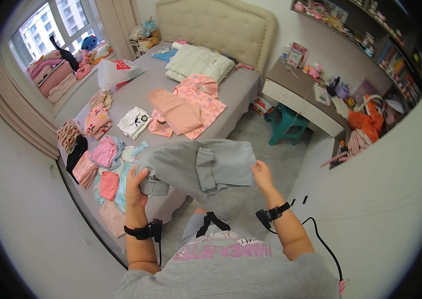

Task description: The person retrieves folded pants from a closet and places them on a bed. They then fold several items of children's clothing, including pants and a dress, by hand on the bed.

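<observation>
A pair of soft grey trousers (pixel 176 160) stretches between my two hands, in the air past the bed's near right edge. My left hand (pixel 136 187) is closed on the gathered elastic end, thumb on top. At the other end, my right hand (pixel 261 175) pinches the edge of a flat, paler grey part with a turned-back fold. The cloth sags a little in the middle. Below and left of the trousers, a coral folded garment (pixel 109 185) and a pink one (pixel 104 151) lie on the bed, closest to my left hand.
On the grey bed (pixel 143 102) lie pink trousers (pixel 175 110) over a floral top (pixel 213 107), a folded white shirt (pixel 134 122), a pillow (pixel 198 62) and a white plastic bag (pixel 116 74). A green stool (pixel 286 123) stands under the desk (pixel 298 84) at the right.
</observation>
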Motion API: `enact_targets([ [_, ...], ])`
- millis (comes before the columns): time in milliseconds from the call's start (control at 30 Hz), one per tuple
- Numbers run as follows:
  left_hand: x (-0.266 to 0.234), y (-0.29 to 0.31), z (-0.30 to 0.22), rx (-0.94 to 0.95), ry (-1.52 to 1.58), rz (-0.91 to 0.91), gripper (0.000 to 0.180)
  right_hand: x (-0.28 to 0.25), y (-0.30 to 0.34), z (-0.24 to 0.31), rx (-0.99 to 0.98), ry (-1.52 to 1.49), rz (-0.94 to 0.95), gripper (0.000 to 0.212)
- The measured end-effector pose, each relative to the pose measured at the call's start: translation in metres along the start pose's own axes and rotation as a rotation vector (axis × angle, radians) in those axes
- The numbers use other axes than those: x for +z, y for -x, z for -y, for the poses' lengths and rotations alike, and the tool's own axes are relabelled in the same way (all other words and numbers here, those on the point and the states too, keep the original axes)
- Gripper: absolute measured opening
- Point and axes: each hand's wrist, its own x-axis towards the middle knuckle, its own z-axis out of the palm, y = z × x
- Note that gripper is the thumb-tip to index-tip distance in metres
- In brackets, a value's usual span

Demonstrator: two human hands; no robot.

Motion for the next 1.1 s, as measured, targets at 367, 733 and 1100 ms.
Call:
enact_targets([
  [367, 0.019, -0.205, -0.041, 0.012, -0.754, 0.439, 0.049, 0.141, -0.107, 0.23, -0.665, 0.094, 0.743, 0.081],
  [733, 0.004, -0.324, -0.124, 0.147, -1.327, 0.476, 0.052, 0.277, -0.218, 0.309, -0.523, 0.039, 1.1, 0.035],
  [1100, -0.03, -0.313, -0.135, 0.258, -1.013, 0.003, 0.012, 0.332, -0.278, 0.358, -0.323, -0.143, 1.625, 0.04],
])
